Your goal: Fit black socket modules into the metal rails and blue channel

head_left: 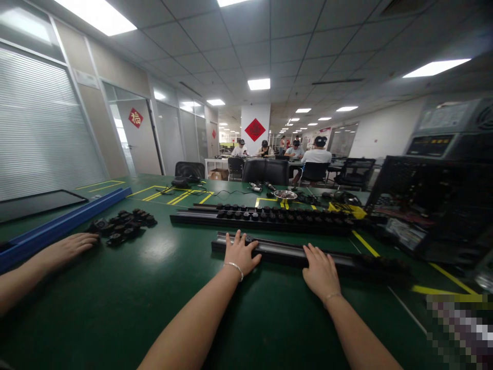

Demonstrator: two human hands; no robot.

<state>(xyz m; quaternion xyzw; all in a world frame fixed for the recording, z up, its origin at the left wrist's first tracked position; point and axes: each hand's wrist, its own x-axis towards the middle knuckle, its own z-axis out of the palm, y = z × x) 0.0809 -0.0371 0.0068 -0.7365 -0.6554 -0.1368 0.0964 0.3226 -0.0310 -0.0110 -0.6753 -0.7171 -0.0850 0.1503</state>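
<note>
A long black channel-shaped rail (283,250) lies across the green table in front of me. My left hand (242,255), with a bracelet at the wrist, rests on the rail's left part, its fingers spread. Beside its index finger a small dark part (250,239) sits in the channel. Farther right, my right hand (322,272) lies over the same rail with its fingers stretched out. Several dark parts (387,263) show dimly at the rail's right end. Behind it is another black rail (200,218), carrying rows of small black round parts (265,216).
Another person's hand (79,243) reaches in from the left, near a pile of black parts (129,226) and a blue rail (96,205). At the back are a metal dish (285,195), cables and a yellow tray (348,209). Dark equipment (431,205) stands on the right.
</note>
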